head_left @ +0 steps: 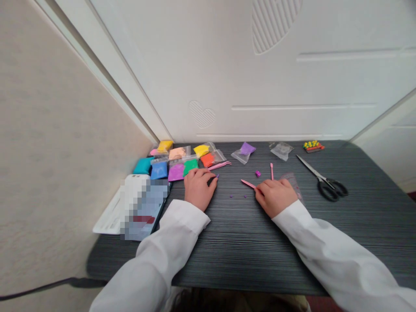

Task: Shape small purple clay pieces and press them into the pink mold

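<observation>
Purple crumbs [231,196] lie between left hand [199,187] — loosely curled, hold unclear — and right hand [274,196], pinching a pink tool [248,184].

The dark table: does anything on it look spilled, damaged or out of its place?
Two tiny purple bits lie loose on the table, between the left hand and right hand; they look like stray crumbs, since most colours sit in clear bags. Nothing looks plainly damaged.

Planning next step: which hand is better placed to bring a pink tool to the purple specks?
Likely the right hand: it appears to hold a pink tool, close to the nearer purple speck. The left hand has a purple piece beside it.
</observation>
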`<act>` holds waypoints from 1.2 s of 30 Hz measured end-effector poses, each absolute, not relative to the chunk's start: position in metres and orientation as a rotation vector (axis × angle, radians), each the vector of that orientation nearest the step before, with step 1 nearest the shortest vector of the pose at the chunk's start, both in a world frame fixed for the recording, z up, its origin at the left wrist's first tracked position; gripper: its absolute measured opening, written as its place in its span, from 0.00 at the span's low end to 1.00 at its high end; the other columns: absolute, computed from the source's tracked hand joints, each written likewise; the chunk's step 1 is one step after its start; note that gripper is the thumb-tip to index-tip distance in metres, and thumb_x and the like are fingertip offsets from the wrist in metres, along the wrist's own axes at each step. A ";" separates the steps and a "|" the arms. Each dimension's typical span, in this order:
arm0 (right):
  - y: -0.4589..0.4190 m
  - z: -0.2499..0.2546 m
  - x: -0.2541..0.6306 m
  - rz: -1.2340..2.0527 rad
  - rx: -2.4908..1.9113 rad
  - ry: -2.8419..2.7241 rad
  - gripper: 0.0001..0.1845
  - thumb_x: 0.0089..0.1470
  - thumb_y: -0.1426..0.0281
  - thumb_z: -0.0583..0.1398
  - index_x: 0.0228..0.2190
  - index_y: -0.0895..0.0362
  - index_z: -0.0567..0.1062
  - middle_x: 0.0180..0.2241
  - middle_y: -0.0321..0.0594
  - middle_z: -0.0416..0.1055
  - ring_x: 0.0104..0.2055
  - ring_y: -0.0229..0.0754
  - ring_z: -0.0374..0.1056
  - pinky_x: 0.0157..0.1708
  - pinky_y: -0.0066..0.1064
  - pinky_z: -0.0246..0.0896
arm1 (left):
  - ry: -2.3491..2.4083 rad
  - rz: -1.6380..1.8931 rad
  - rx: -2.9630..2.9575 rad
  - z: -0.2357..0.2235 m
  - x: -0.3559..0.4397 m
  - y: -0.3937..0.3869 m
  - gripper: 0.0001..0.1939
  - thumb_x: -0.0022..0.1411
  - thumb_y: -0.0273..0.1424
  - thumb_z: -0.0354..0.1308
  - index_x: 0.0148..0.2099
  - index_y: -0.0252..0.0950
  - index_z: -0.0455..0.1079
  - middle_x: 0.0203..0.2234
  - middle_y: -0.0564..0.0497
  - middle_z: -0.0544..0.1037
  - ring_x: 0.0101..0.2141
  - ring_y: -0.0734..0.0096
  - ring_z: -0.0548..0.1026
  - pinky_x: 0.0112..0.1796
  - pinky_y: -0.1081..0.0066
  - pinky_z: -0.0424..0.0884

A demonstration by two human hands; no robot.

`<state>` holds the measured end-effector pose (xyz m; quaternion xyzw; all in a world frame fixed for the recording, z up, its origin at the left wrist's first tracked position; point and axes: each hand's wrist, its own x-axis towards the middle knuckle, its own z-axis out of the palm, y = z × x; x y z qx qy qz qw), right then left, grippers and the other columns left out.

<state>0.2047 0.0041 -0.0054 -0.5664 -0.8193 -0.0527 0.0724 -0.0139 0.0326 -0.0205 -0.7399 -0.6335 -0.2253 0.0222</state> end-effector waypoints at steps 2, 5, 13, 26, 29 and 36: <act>0.005 -0.006 0.205 -0.184 -1.718 -2.441 0.15 0.53 0.68 0.47 0.26 0.57 0.71 0.27 0.40 0.70 0.32 0.39 0.63 0.32 0.32 0.39 | -1.970 -0.713 -2.292 -0.020 -0.014 0.034 0.11 0.56 0.36 0.47 0.33 0.41 0.71 0.36 0.52 0.72 0.43 0.63 0.62 0.42 0.59 0.57; 0.008 -0.007 0.205 -0.214 -1.751 -2.394 0.14 0.52 0.68 0.48 0.24 0.57 0.71 0.26 0.40 0.70 0.31 0.39 0.63 0.32 0.32 0.40 | -1.956 -0.749 -2.301 -0.020 -0.014 0.036 0.11 0.56 0.35 0.48 0.32 0.40 0.71 0.35 0.52 0.73 0.42 0.63 0.62 0.42 0.60 0.57; 0.009 -0.008 0.206 -0.277 -1.712 -2.278 0.13 0.53 0.67 0.47 0.29 0.58 0.69 0.21 0.37 0.69 0.25 0.37 0.63 0.30 0.30 0.44 | -1.785 -0.888 -2.488 -0.020 0.007 0.033 0.10 0.56 0.34 0.49 0.32 0.41 0.71 0.34 0.53 0.72 0.43 0.66 0.62 0.44 0.62 0.56; 0.005 -0.013 0.194 -0.108 -1.604 -2.431 0.14 0.55 0.67 0.45 0.33 0.57 0.68 0.26 0.36 0.70 0.28 0.36 0.66 0.28 0.27 0.47 | -1.785 -0.913 -2.640 -0.022 0.027 0.030 0.08 0.55 0.33 0.50 0.31 0.40 0.70 0.34 0.54 0.72 0.42 0.66 0.62 0.42 0.62 0.57; 0.006 -0.015 0.192 -0.117 -1.614 -2.441 0.14 0.55 0.67 0.45 0.32 0.57 0.68 0.26 0.36 0.70 0.28 0.36 0.65 0.27 0.28 0.46 | -1.795 -0.907 -2.644 -0.021 0.027 0.030 0.08 0.55 0.33 0.50 0.31 0.40 0.70 0.34 0.54 0.72 0.42 0.67 0.62 0.42 0.62 0.56; 0.006 -0.017 0.190 -0.164 -1.622 -2.445 0.14 0.55 0.67 0.45 0.30 0.56 0.68 0.25 0.34 0.70 0.26 0.36 0.65 0.27 0.28 0.45 | -1.821 -0.914 -2.643 -0.021 0.026 0.030 0.08 0.55 0.33 0.50 0.31 0.41 0.70 0.34 0.55 0.72 0.42 0.67 0.61 0.43 0.62 0.57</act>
